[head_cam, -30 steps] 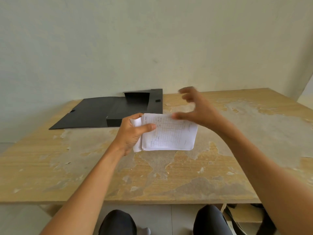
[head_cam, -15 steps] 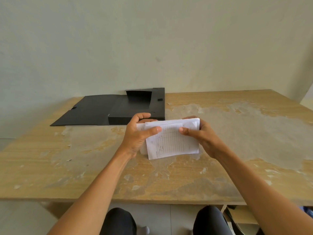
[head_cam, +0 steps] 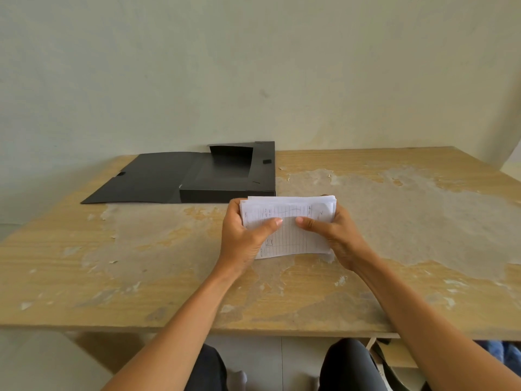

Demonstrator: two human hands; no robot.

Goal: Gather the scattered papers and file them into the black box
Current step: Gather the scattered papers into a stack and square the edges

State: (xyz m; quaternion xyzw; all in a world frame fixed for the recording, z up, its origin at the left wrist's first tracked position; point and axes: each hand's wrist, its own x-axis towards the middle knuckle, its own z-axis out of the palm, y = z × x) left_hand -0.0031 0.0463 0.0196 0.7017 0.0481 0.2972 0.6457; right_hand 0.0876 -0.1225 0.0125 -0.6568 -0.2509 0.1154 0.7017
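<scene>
A stack of white lined papers (head_cam: 290,213) stands on its lower edge on the table, tilted toward me. My left hand (head_cam: 242,241) grips its left side, thumb across the front sheet. My right hand (head_cam: 335,235) grips its right side, thumb also on the front. The black box (head_cam: 228,190) lies open just behind the stack, its lid (head_cam: 146,179) flat to the left. Nothing shows inside the part of the box that I can see.
The worn wooden table (head_cam: 394,210) has peeling veneer and a wall right behind it. Its front edge runs just above my knees. A dark strap and other items lie under the table at lower right (head_cam: 389,362).
My right hand came down from above the papers and took hold of their right side. Both hands then brought the stack upright and squared it near the box.
</scene>
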